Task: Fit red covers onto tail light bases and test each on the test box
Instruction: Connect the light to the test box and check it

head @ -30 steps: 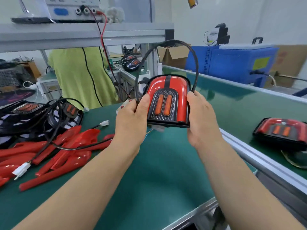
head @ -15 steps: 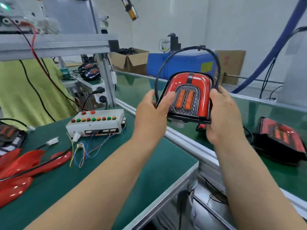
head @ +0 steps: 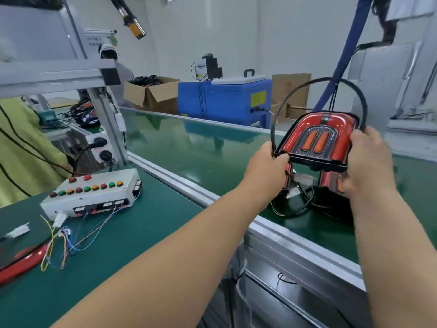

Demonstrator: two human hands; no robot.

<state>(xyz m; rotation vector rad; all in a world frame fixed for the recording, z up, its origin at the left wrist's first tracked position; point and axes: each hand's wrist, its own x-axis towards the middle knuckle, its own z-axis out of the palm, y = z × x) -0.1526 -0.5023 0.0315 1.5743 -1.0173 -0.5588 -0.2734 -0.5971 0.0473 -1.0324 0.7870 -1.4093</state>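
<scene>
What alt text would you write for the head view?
The left hand and right hand hold a red-covered tail light with a looped black cable above a green conveyor belt, over other tail lights. At left, a white test box with coloured buttons sits on the green workbench.

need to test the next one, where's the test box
In the head view, the test box sits at left on the green bench, beside the conveyor rail.
</scene>
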